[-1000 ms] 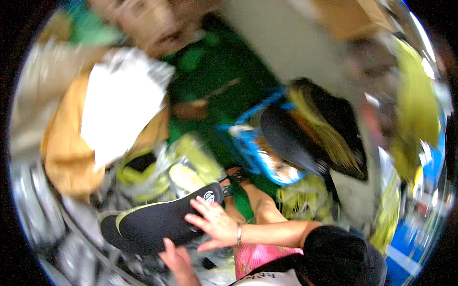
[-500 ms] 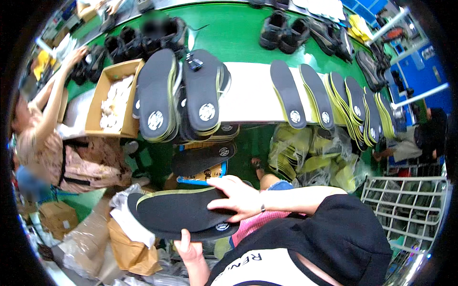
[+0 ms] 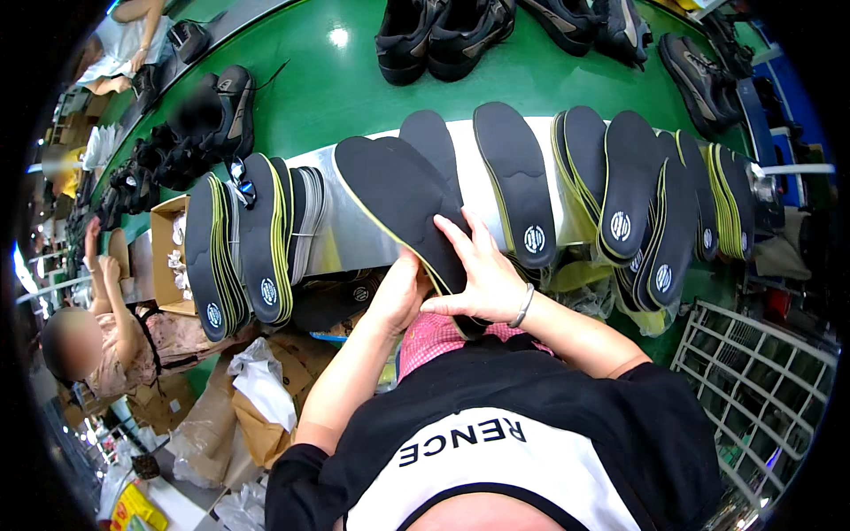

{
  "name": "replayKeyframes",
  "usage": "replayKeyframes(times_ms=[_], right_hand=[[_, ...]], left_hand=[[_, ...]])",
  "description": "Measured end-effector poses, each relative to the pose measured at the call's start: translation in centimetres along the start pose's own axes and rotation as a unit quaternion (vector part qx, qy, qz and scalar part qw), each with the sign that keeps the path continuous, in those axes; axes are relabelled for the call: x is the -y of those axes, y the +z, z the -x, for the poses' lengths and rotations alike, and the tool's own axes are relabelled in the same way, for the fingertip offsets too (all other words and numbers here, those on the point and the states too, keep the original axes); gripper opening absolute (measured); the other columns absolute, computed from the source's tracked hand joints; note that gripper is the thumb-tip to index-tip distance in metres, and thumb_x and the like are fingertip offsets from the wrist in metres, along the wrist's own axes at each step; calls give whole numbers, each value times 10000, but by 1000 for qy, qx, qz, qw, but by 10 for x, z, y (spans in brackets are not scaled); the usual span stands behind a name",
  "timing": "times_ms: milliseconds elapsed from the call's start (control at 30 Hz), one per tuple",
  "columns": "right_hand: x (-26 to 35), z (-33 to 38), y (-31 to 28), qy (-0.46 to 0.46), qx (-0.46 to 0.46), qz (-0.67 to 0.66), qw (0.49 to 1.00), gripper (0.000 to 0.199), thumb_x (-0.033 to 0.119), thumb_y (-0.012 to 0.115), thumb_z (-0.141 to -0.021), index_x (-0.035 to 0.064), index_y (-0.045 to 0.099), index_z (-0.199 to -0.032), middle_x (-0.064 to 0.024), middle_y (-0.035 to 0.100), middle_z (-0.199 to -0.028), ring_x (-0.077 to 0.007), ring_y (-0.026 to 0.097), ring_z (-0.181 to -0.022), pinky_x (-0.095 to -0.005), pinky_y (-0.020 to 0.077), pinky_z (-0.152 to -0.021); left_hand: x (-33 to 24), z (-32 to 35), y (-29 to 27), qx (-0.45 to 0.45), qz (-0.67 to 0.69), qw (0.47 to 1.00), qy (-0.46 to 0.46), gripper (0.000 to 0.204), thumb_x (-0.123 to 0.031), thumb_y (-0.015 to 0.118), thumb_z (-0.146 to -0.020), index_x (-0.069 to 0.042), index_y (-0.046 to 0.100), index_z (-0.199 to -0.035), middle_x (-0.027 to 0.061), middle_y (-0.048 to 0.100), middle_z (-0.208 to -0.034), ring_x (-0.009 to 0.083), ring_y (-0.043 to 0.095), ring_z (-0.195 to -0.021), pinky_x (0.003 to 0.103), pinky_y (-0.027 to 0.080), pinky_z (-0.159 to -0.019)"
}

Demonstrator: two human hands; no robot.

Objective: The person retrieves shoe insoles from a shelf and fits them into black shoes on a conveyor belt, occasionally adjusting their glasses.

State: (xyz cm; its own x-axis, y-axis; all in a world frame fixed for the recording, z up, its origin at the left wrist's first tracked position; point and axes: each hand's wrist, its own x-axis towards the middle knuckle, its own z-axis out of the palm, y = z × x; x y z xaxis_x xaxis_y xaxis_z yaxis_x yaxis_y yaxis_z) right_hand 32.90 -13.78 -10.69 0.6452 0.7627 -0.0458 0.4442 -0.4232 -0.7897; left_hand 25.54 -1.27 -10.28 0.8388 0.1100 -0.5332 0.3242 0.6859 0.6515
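Observation:
Both my hands are on a black insole [image 3: 390,181] with a yellow-green edge, tilted over the near edge of the bench. My left hand [image 3: 400,296] pinches its near left edge, fingers partly hidden behind it. My right hand [image 3: 487,281] grips the other side, fingers lying on the black face. Just beyond it another black insole [image 3: 428,142] lies on the white board, partly covered. To the right lies a small stack of insoles [image 3: 513,181] with a round white print on the heel.
More insole stacks [image 3: 629,186] line the right; others [image 3: 266,230] stand left, by a cardboard box [image 3: 173,257]. Dark shoes [image 3: 447,40] sit across the green bench [image 3: 328,80]. A white wire rack [image 3: 753,389] is at my right. A person [image 3: 124,336] works at the left.
My view has shifted. The held insole has gone from low over my lap up to the bench edge and turned. My left hand has moved from below it onto its edge.

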Motion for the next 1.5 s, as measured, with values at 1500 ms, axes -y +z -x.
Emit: replayKeyframes(times_ms=[1500], right_hand=[[-28,-62,-13,79,-17,371,925,441,336,565,-753,74,513,-1105,-166,420,-1219,-327,419,-1082,-429,403,-820]], left_hand=[[-137,-26,-116,-381,-505,698,336,221,-167,598,-768,-13,591,-927,95,583,-840,177,573,-717,273,464,-651]])
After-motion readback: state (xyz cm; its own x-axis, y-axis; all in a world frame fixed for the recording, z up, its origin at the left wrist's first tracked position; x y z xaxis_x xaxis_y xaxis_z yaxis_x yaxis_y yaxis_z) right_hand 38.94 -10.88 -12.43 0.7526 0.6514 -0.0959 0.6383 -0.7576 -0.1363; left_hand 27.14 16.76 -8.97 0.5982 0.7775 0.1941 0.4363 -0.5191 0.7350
